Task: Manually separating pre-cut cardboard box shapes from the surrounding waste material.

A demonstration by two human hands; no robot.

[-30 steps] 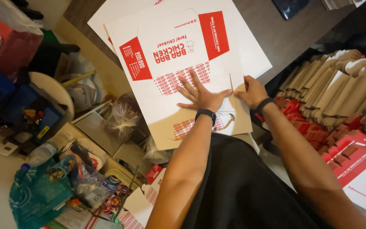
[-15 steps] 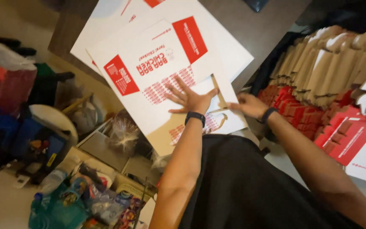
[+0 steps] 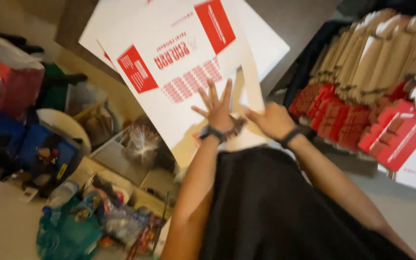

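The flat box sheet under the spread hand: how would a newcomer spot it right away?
Start at the dark table at the top of the head view, where white sheets are piled. The top sheet lies under the spread left hand, with the right hand at its near flap. Unlike the plain white sheets below, it shows two red panels and red print.

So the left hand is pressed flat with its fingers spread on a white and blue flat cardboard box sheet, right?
Not quite: the head view shows the flat cardboard box sheet is white and red, not blue. The left hand does lie on it, fingers spread.
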